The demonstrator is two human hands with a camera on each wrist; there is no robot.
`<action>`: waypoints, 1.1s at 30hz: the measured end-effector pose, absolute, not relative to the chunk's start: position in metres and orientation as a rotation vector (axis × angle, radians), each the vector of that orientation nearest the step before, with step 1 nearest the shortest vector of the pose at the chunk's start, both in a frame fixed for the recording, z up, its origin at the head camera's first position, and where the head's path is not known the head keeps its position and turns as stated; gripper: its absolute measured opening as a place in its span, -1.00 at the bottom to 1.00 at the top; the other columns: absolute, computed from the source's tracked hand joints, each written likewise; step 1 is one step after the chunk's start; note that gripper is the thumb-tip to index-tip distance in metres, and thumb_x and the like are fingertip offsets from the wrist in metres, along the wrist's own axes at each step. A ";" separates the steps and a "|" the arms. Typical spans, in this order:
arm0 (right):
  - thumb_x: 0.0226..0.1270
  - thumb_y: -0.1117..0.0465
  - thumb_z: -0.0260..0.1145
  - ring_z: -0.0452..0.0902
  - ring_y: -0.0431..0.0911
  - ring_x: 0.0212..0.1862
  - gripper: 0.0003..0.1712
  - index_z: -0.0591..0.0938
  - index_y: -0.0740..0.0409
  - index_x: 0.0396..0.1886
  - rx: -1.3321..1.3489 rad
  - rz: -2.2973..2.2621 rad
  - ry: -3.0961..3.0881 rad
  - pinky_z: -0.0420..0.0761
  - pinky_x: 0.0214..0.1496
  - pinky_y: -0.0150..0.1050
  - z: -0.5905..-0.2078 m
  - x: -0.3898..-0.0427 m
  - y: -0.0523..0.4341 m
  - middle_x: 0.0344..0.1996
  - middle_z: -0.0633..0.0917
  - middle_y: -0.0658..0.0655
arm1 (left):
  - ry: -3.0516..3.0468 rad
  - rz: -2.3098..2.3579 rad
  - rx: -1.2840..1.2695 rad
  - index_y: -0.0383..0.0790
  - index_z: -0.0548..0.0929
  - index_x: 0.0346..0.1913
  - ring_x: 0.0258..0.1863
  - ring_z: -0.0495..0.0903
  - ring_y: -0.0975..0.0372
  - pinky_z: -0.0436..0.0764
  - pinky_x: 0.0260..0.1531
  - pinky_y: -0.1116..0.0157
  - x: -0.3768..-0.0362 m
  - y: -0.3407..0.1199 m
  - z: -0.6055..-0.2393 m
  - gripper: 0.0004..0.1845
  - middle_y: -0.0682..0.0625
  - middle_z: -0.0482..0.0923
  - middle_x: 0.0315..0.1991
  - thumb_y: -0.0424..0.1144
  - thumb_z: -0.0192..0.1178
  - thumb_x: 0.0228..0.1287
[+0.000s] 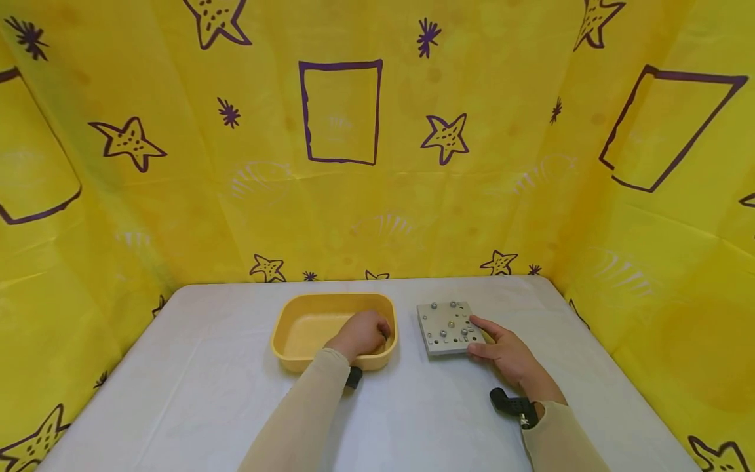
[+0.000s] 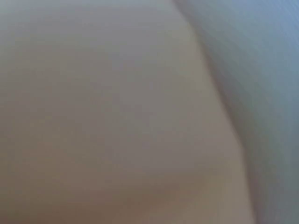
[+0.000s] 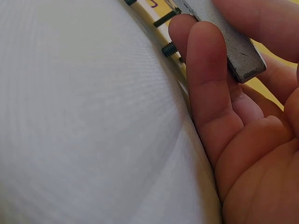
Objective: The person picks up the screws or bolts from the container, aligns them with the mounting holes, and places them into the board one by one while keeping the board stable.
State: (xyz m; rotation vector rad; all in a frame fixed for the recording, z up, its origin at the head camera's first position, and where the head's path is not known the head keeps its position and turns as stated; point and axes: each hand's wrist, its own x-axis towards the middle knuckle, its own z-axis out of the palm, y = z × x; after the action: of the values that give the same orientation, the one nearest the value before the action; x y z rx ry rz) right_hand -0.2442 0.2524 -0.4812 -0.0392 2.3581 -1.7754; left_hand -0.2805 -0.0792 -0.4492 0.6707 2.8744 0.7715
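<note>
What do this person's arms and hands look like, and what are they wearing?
The left hand and right hand are bare, without gloves. The left sleeve and right sleeve are plain beige. Each wrist carries a black device: left device, right device. The right one is knobbed, with a small whitish patch near its band.

- White cloth-covered tabletop (image 1: 153,387): open room along the left edge.
- Between yellow rectangular plastic tub (image 1: 312,328) and square grey metal plate (image 1: 434,326): narrow gap.
- Under the plate, dark threaded bolts (image 3: 169,49) apparently obstruct.
</note>
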 end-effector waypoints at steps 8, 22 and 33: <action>0.06 -0.02 0.56 0.02 0.16 0.47 0.00 0.34 -0.05 0.52 -0.033 -1.757 2.366 -0.12 0.46 0.21 -0.481 -0.244 0.252 0.52 0.15 0.21 | 2.703 1.109 0.390 -0.05 0.75 -0.10 -0.14 0.53 0.17 0.50 0.03 0.10 -0.275 -0.088 -0.440 -0.84 0.10 0.63 -0.14 -0.27 0.18 0.42; 0.06 -0.04 0.56 0.03 0.14 0.45 0.01 0.34 -0.05 0.52 -0.055 -1.760 2.365 -0.08 0.46 0.19 -0.482 -0.245 0.254 0.53 0.14 0.20 | 2.189 1.927 0.163 -0.35 0.56 0.12 -0.06 0.61 -0.16 0.63 -0.13 0.22 -0.271 -0.090 -0.413 -0.71 -0.26 0.59 -0.05 -0.23 -0.01 0.58; 0.07 -0.05 0.56 -0.07 0.15 0.50 0.00 0.35 -0.07 0.51 -0.055 -1.726 2.405 -0.17 0.46 0.21 -0.481 -0.245 0.253 0.53 0.15 0.18 | 1.963 2.211 0.222 -0.35 0.62 0.15 -0.23 0.69 0.08 0.65 -0.12 0.23 -0.272 -0.078 -0.413 -0.73 -0.26 0.64 -0.11 -0.37 0.12 0.48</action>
State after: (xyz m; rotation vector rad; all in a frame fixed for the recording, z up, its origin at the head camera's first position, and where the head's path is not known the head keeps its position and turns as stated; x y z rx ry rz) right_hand -0.2452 0.2529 -0.4811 -0.0550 2.4049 -1.7259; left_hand -0.2718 -0.0782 -0.4129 0.2217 1.9635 2.2108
